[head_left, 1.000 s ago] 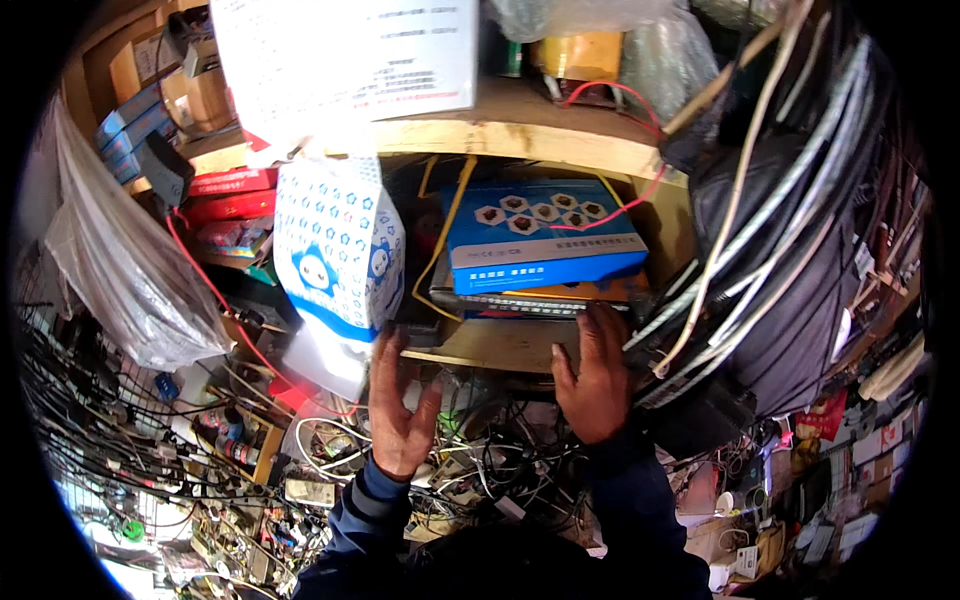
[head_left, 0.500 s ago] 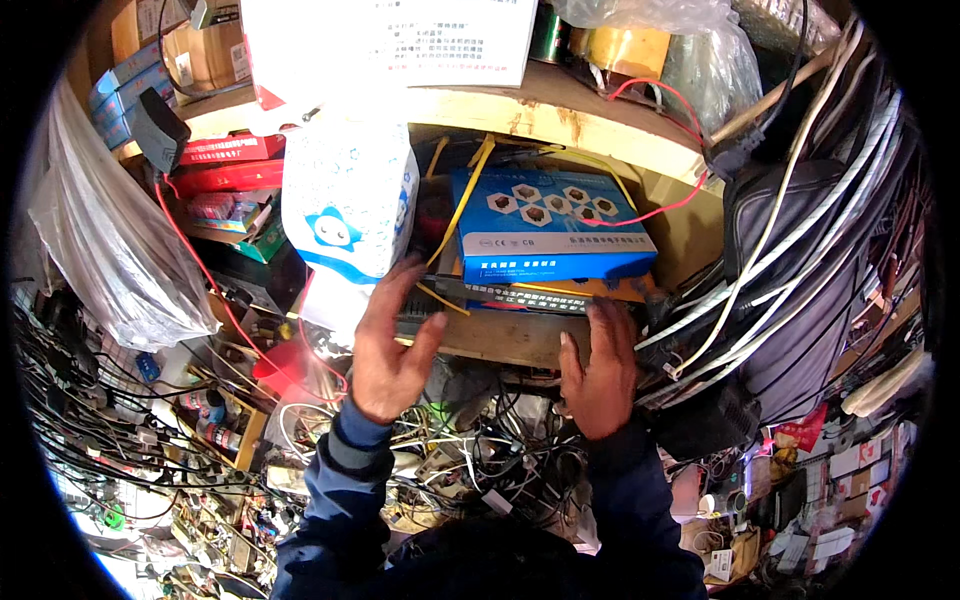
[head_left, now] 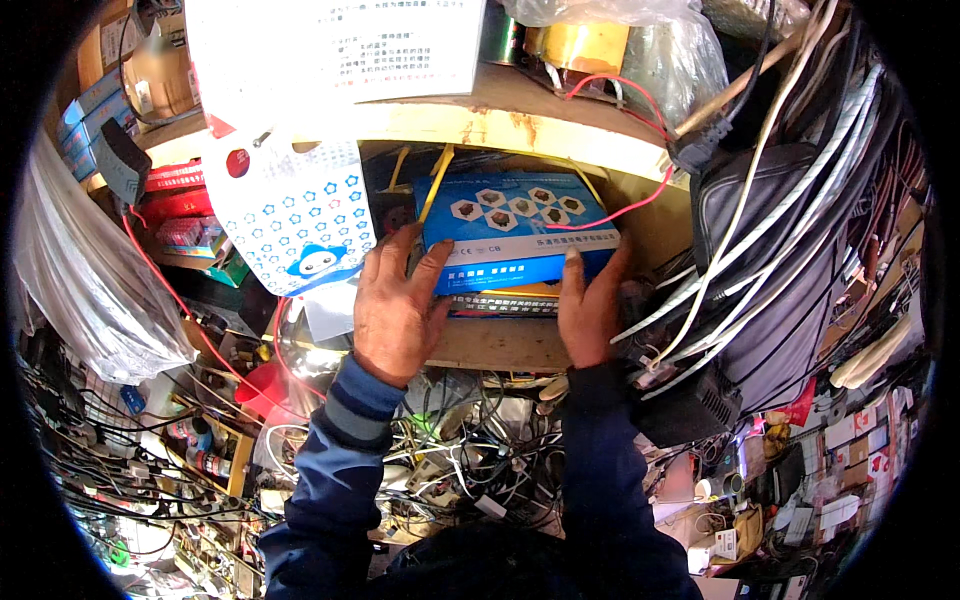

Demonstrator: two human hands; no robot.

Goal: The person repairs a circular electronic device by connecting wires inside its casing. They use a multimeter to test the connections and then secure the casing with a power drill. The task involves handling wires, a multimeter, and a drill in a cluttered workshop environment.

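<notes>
A flat blue cardboard box (head_left: 520, 215) with hexagonal pictures on its lid lies on the wooden shelf, on top of another printed box (head_left: 505, 302). My left hand (head_left: 395, 310) grips its left end, the thumb at the front corner and the other fingers along the side. At the opposite end, my right hand (head_left: 592, 305) has its thumb against the front edge, while its other fingers wrap the right side, partly hidden. A white bag with a blue star pattern (head_left: 295, 220) hangs just left of my left hand.
Above the box runs a shelf board (head_left: 420, 122) with a white printed sheet (head_left: 400, 50). Red wire (head_left: 655, 195) and yellow straps (head_left: 436, 185) cross near the box. White cables (head_left: 740, 250) and a dark case (head_left: 755, 220) crowd the right. Tangled cables (head_left: 480, 440) lie below.
Both hands have moved forward from in front of the shelf onto the two ends of the blue box. The view has shifted, and the star-patterned bag hangs more slanted and spread out.
</notes>
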